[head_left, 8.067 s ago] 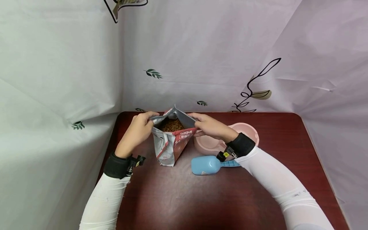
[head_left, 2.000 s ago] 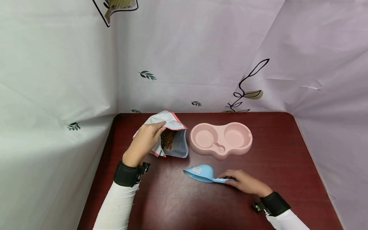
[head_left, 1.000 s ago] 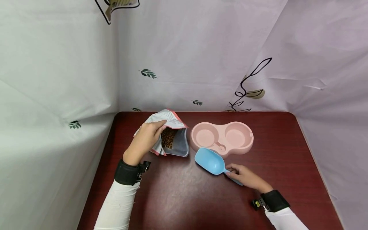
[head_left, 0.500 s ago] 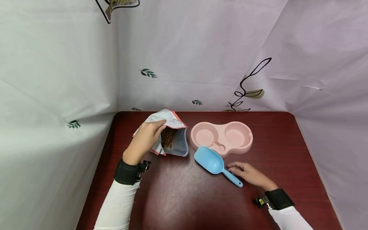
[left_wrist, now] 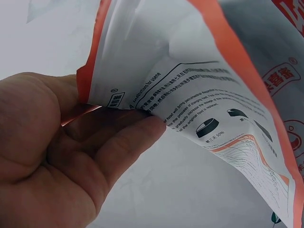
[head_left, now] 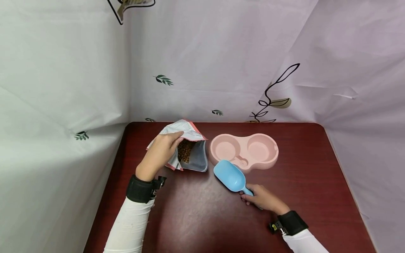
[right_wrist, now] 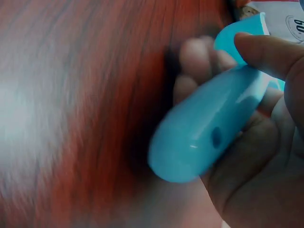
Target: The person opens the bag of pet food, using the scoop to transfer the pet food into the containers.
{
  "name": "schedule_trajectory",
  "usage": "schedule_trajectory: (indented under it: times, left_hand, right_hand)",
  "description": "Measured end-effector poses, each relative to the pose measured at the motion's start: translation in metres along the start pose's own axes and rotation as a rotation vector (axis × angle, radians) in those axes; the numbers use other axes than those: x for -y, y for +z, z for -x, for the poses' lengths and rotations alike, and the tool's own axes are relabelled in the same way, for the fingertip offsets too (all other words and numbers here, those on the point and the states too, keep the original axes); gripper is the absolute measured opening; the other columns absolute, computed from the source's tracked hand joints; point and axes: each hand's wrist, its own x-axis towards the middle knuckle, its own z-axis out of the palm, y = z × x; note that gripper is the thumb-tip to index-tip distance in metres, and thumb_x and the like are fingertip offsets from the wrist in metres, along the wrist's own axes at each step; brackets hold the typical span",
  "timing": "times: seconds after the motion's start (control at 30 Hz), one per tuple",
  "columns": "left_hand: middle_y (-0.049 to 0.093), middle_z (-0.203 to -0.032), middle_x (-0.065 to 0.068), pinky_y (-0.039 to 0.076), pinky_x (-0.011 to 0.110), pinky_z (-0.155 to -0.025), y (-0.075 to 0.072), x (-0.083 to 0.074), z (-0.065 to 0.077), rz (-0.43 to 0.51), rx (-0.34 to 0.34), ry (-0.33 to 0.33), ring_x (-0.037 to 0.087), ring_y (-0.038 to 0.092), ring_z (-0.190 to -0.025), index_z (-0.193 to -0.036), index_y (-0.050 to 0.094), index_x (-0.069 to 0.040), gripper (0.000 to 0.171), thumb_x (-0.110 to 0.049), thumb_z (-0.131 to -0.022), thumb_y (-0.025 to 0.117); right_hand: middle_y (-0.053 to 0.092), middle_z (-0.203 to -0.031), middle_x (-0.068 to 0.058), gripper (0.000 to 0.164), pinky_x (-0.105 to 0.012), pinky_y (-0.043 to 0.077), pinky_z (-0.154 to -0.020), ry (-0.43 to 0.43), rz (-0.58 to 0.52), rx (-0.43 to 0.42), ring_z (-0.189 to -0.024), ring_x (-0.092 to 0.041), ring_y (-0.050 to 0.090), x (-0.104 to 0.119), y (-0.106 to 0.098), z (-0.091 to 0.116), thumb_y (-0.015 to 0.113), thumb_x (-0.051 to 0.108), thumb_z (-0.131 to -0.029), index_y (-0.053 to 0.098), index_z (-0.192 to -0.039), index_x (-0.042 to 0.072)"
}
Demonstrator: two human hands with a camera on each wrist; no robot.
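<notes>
My left hand (head_left: 159,151) pinches the top edge of a silver-and-red pet food bag (head_left: 193,135), holding its mouth apart. Brown kibble (head_left: 185,151) shows inside. In the left wrist view, thumb and fingers hold the printed flap (left_wrist: 190,95). My right hand (head_left: 264,198) grips the handle of a light blue scoop (head_left: 230,175), its hollow facing up with nothing in it. In the right wrist view, the fingers curl under the handle (right_wrist: 204,128) and the thumb lies along it. The scoop's front end is just in front of a pink double bowl (head_left: 243,144).
The pink bowl has two round hollows and stands to the right of the bag. Everything is on a dark red wooden table (head_left: 196,218). A pale patterned cloth (head_left: 215,63) hangs behind and along both sides.
Half a second ago my right hand was off the scoop, fingers beside its handle; now it grips it. Earlier the scoop was turned from face down to hollow up. My left hand stays put.
</notes>
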Motion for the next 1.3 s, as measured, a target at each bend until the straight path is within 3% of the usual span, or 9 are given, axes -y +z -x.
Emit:
schedule_trajectory:
  times: [0.1,0.17,0.4,0.47,0.67,0.73,0.93,1.1,1.3]
  left_hand:
    - [0.072,-0.128,0.016,0.058,0.047,-0.096,0.001,-0.001,0.000,-0.005,-0.001,-0.001,0.032,0.071,-0.117,-0.132,0.070,-0.001,0.032,-0.016,-0.104,0.063]
    - [0.072,-0.127,0.016,0.058,0.047,-0.095,0.001,-0.001,0.000,-0.012,-0.007,0.001,0.032,0.071,-0.116,-0.131,0.070,-0.001,0.032,-0.015,-0.103,0.064]
    - [0.073,-0.126,0.016,0.059,0.047,-0.093,0.005,-0.002,0.001,-0.050,-0.030,0.011,0.031,0.072,-0.112,-0.130,0.071,-0.001,0.032,-0.018,-0.104,0.063]
    - [0.073,-0.125,0.016,0.059,0.047,-0.093,0.006,-0.002,0.002,-0.051,-0.037,0.017,0.031,0.072,-0.112,-0.130,0.071,-0.001,0.032,-0.018,-0.104,0.062]
    - [0.073,-0.124,0.016,0.059,0.047,-0.093,0.007,-0.002,0.003,-0.049,-0.059,0.026,0.031,0.073,-0.112,-0.129,0.071,0.000,0.031,-0.017,-0.104,0.063]
    - [0.073,-0.124,0.016,0.059,0.047,-0.093,0.006,-0.001,0.003,-0.047,-0.058,0.021,0.031,0.072,-0.113,-0.129,0.071,0.000,0.031,-0.016,-0.104,0.062]
    - [0.073,-0.125,0.017,0.059,0.048,-0.093,0.004,-0.003,0.004,-0.032,-0.054,0.000,0.032,0.072,-0.114,-0.130,0.071,0.000,0.031,-0.016,-0.104,0.063]
    - [0.073,-0.125,0.017,0.059,0.048,-0.094,0.004,-0.003,0.004,-0.036,-0.056,-0.006,0.032,0.072,-0.114,-0.130,0.071,-0.001,0.031,-0.016,-0.104,0.064]
    - [0.073,-0.125,0.016,0.058,0.048,-0.094,0.006,-0.004,0.003,-0.027,-0.064,-0.001,0.031,0.072,-0.114,-0.130,0.071,-0.002,0.031,-0.017,-0.104,0.063]
  right_hand:
    - [0.068,-0.078,-0.014,0.017,-0.029,0.056,-0.056,0.008,-0.141,0.054,-0.062,-0.016,0.066,0.001,0.006,-0.003,0.062,0.017,-0.105,0.064,-0.100,0.001]
    - [0.066,-0.074,-0.016,0.020,-0.029,0.055,-0.053,0.006,-0.162,0.061,-0.057,-0.015,0.064,0.001,0.009,-0.004,0.061,0.019,-0.106,0.062,-0.099,0.000]
    - [0.054,-0.067,-0.007,0.027,-0.022,0.046,-0.043,-0.029,-0.229,0.056,-0.047,-0.003,0.049,0.010,0.010,-0.002,0.053,0.020,-0.109,0.057,-0.104,-0.007]
    - [0.053,-0.069,-0.010,0.030,-0.022,0.044,-0.042,-0.070,-0.274,0.064,-0.048,-0.004,0.047,0.016,0.006,0.000,0.047,0.018,-0.111,0.056,-0.108,-0.010]
    - [0.049,-0.074,-0.030,0.029,-0.033,0.044,-0.039,-0.243,-0.408,0.117,-0.046,-0.032,0.046,0.041,-0.013,0.006,0.032,0.007,-0.113,0.054,-0.115,-0.012]
    - [0.048,-0.073,-0.029,0.028,-0.031,0.042,-0.036,-0.261,-0.415,0.122,-0.044,-0.031,0.044,0.052,-0.017,0.007,0.032,0.006,-0.113,0.056,-0.115,-0.008]
    - [0.043,-0.069,-0.024,0.028,-0.023,0.036,-0.033,-0.250,-0.440,0.118,-0.045,-0.009,0.039,0.085,-0.024,0.004,0.034,0.009,-0.113,0.059,-0.110,-0.005]
    - [0.041,-0.067,-0.024,0.028,-0.024,0.033,-0.031,-0.248,-0.437,0.131,-0.044,-0.010,0.037,0.107,-0.027,-0.004,0.035,0.011,-0.114,0.056,-0.105,-0.005]
    - [0.044,-0.064,-0.017,0.028,-0.022,0.034,-0.033,-0.199,-0.322,0.117,-0.044,-0.004,0.039,0.127,-0.028,-0.014,0.039,0.017,-0.113,0.058,-0.101,0.000]
